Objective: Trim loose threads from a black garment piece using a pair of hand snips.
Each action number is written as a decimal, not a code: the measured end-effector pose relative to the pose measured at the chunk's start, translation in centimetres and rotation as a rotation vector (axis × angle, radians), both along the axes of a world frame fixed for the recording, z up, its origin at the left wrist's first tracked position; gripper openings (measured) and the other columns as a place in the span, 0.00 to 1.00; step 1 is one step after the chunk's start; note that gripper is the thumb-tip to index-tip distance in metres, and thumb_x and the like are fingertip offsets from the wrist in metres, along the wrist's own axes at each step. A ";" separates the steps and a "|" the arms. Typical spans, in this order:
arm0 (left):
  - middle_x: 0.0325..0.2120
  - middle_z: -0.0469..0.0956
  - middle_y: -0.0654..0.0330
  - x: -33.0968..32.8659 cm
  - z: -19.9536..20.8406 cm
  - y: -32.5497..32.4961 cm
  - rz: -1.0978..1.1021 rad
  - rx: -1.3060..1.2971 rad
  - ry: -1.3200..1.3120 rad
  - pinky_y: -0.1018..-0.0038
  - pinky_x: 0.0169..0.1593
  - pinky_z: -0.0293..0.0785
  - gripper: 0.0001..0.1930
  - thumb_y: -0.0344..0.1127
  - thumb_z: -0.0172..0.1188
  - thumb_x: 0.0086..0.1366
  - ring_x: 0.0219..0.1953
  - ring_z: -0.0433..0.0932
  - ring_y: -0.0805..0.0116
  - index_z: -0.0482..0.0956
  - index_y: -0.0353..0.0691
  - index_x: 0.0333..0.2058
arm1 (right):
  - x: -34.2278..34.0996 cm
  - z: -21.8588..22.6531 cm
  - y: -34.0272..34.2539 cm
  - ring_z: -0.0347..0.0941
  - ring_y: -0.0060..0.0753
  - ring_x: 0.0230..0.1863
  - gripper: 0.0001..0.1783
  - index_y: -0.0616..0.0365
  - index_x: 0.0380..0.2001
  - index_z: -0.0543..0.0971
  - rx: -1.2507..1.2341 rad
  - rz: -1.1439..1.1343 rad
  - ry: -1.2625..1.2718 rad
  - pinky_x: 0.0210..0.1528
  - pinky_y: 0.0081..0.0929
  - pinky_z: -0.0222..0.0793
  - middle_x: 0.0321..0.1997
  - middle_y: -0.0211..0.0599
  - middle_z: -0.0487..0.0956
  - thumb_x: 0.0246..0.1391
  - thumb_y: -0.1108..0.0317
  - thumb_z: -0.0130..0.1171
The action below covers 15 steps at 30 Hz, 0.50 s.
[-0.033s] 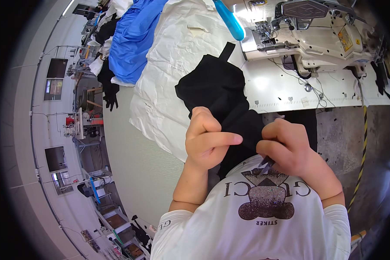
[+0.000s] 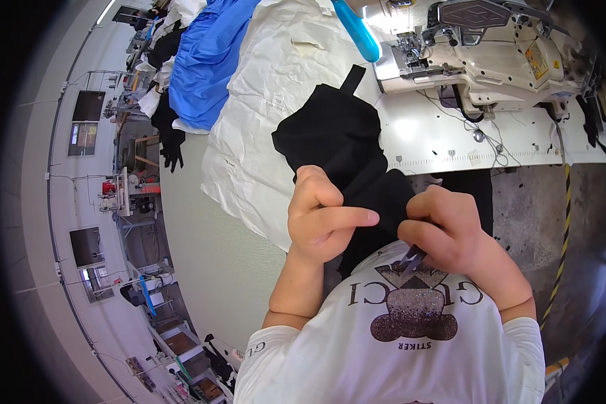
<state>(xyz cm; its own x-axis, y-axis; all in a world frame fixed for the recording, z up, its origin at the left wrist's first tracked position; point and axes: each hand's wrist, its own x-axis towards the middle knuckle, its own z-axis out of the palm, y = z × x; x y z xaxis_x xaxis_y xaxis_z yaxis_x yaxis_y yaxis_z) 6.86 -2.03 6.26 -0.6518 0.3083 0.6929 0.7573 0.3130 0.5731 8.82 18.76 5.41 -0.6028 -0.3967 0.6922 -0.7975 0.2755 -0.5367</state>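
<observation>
A black cloth piece lies partly on the white paper, with a narrow strap-like strip sticking out at its far end. Its near part runs down between my hands toward my lap. My left hand is closed on the cloth's left side, its index finger stretched toward the right over the fabric. On the other side my right hand is closed, with its fingertips at the cloth's edge. From under its fingers juts a small dark pointed tool, like thread snips; its grip is hidden.
A cream sewing machine stands at the far right on a white table with loose threads. A glowing blue-white lamp hangs beside it. Crumpled white paper and blue fabric lie to the left. Shelves line the far-left wall.
The black cloth between my hands has shifted slightly toward the right hand. Both hands have stayed almost where they were.
</observation>
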 end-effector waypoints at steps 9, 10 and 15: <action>0.21 0.58 0.70 -0.3 -0.4 -0.5 -0.096 0.007 0.060 0.73 0.31 0.52 0.06 0.38 0.62 0.34 0.25 0.58 0.69 0.80 0.53 0.17 | -0.5 2.0 -0.5 0.70 0.32 0.23 0.14 0.57 0.26 0.77 -0.270 0.080 -0.379 0.22 0.24 0.64 0.24 0.33 0.71 0.32 0.73 0.70; 0.21 0.58 0.70 -0.2 -0.4 -0.5 -0.097 0.011 0.045 0.73 0.31 0.52 0.05 0.38 0.62 0.34 0.25 0.58 0.69 0.80 0.53 0.17 | -0.5 2.2 -0.8 0.69 0.32 0.23 0.14 0.58 0.26 0.77 -0.271 0.038 -0.382 0.23 0.24 0.65 0.25 0.33 0.71 0.32 0.74 0.70; 0.21 0.58 0.70 0.0 0.0 0.0 -0.080 -0.003 -0.008 0.73 0.31 0.51 0.06 0.38 0.62 0.32 0.25 0.59 0.69 0.80 0.53 0.16 | -0.7 1.5 -1.5 0.69 0.32 0.24 0.11 0.58 0.26 0.77 -0.204 0.033 -0.265 0.23 0.24 0.65 0.26 0.34 0.69 0.35 0.78 0.66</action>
